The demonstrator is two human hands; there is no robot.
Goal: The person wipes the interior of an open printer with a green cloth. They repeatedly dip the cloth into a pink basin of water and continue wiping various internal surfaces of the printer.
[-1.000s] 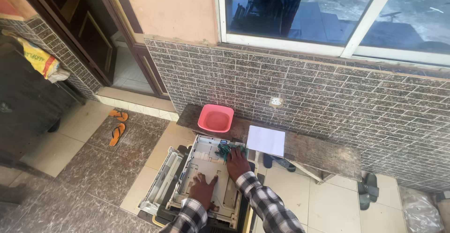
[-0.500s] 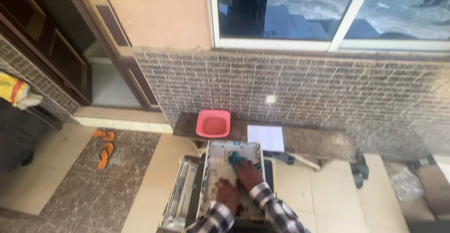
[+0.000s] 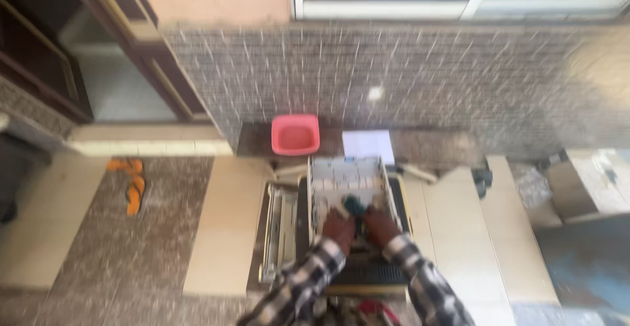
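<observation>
On the pale tray, left hand flat, right hand beside the green cloth, grip unclear.

- L hand & R hand both on pale plastic tray, teal cloth btwn them.
- Pink basin & white paper on surface by tiled wall.
- Frame blurred.

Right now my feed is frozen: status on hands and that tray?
Left hand and right hand both on pale plastic tray. Teal cloth between them; grip unclear, blurred. Pink basin on bench behind, apart.
</observation>
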